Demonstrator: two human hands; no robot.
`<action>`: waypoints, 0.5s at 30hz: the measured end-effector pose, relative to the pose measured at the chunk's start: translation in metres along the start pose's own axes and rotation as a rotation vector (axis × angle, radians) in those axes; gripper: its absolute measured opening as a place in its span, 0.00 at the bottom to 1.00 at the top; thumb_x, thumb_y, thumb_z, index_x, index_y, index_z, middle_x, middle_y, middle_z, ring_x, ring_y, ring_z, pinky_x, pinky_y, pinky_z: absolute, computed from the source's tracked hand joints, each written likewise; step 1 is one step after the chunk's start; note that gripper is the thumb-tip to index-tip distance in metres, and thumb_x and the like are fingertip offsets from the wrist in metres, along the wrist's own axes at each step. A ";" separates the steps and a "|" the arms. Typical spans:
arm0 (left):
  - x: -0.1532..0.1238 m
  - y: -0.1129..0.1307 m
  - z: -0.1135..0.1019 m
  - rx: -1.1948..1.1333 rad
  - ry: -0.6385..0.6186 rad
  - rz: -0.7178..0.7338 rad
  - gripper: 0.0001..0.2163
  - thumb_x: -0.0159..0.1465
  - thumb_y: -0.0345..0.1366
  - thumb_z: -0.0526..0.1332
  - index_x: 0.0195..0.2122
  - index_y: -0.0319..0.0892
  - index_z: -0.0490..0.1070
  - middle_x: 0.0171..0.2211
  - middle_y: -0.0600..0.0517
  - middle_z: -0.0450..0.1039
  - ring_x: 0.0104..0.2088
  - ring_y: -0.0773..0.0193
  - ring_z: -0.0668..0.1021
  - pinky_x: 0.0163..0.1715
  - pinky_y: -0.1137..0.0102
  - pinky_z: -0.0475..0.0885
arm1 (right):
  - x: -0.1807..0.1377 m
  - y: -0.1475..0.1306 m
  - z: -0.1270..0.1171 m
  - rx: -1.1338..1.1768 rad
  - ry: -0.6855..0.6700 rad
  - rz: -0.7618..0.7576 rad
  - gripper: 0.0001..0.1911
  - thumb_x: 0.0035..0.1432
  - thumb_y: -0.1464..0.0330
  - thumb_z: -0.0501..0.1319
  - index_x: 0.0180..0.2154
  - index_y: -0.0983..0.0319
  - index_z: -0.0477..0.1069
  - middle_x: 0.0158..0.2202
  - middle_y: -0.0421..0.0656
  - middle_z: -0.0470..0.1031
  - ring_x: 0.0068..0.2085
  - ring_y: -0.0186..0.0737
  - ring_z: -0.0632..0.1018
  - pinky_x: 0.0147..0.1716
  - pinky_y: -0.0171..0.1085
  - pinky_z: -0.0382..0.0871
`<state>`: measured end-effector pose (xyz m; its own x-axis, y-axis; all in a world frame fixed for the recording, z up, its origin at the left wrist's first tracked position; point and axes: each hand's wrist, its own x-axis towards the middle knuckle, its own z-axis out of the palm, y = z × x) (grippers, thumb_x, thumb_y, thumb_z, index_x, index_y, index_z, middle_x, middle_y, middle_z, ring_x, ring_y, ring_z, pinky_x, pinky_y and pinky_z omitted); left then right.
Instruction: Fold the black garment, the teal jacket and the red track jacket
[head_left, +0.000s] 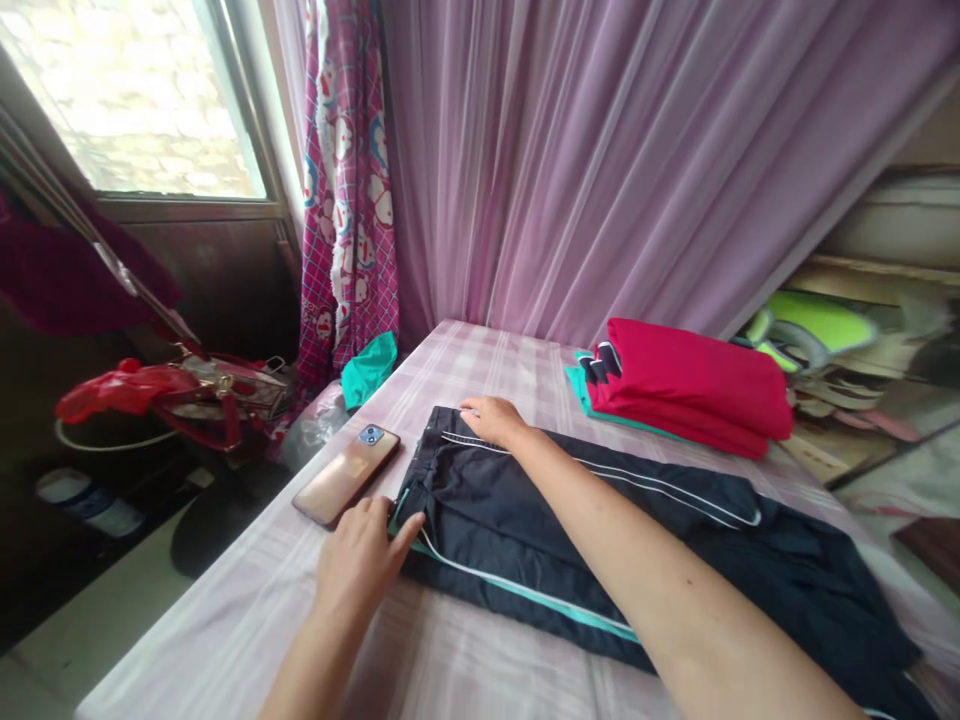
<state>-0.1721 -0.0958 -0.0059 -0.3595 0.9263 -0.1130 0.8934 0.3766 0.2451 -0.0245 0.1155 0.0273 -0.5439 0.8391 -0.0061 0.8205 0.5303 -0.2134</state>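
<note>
Dark navy track pants [600, 520] with white and teal piping lie flat across the pale checked table [465, 670]. My right hand [491, 418] reaches across them and rests at the far corner of the waistband, its fingers curled on the cloth. At the near corner of the waistband my left hand [364, 560] pinches the teal-trimmed edge. A rose-gold phone [346, 475] lies face down just left of the pants, close to my left hand.
A folded red garment [694, 385] sits on a teal one at the far right of the table. A teal cloth [369, 368] lies at the far left corner by the patterned curtain [349, 190]. A red bag [176, 395] stands off the table's left.
</note>
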 end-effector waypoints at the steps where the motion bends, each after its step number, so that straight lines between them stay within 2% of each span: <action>1: -0.002 -0.001 0.002 -0.003 0.006 -0.002 0.21 0.67 0.52 0.52 0.46 0.41 0.72 0.47 0.42 0.76 0.52 0.50 0.76 0.46 0.63 0.69 | 0.012 -0.004 0.003 0.006 -0.023 -0.006 0.22 0.66 0.62 0.53 0.57 0.55 0.73 0.57 0.43 0.76 0.57 0.43 0.75 0.55 0.38 0.66; 5: -0.007 -0.006 0.007 -0.065 -0.011 0.007 0.19 0.67 0.50 0.54 0.50 0.43 0.72 0.49 0.44 0.75 0.52 0.53 0.75 0.47 0.64 0.69 | 0.051 -0.013 0.017 0.016 -0.098 -0.021 0.23 0.64 0.60 0.54 0.57 0.57 0.73 0.56 0.46 0.76 0.55 0.45 0.76 0.52 0.38 0.68; 8: -0.006 -0.009 0.006 -0.093 -0.064 -0.029 0.18 0.66 0.49 0.56 0.51 0.45 0.71 0.49 0.45 0.75 0.52 0.54 0.75 0.46 0.65 0.68 | 0.067 -0.014 0.023 0.033 -0.155 -0.025 0.21 0.61 0.60 0.58 0.53 0.58 0.76 0.52 0.46 0.79 0.51 0.46 0.78 0.47 0.37 0.70; 13: -0.002 -0.010 0.003 -0.106 -0.120 -0.068 0.14 0.64 0.50 0.59 0.43 0.47 0.72 0.44 0.48 0.76 0.48 0.55 0.77 0.40 0.66 0.67 | 0.076 -0.009 0.019 0.091 -0.224 -0.099 0.11 0.58 0.64 0.61 0.40 0.57 0.81 0.40 0.39 0.83 0.41 0.39 0.80 0.37 0.31 0.69; 15: -0.002 -0.010 0.003 -0.116 -0.119 -0.064 0.13 0.64 0.50 0.59 0.42 0.47 0.71 0.44 0.48 0.76 0.48 0.55 0.77 0.39 0.66 0.67 | 0.076 -0.007 0.012 0.117 -0.230 -0.135 0.10 0.58 0.65 0.61 0.39 0.58 0.81 0.38 0.38 0.83 0.39 0.37 0.80 0.34 0.29 0.68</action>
<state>-0.1797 -0.1012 -0.0108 -0.3737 0.8951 -0.2432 0.8301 0.4397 0.3428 -0.0736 0.1744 0.0166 -0.6830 0.7057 -0.1881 0.7197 0.6063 -0.3383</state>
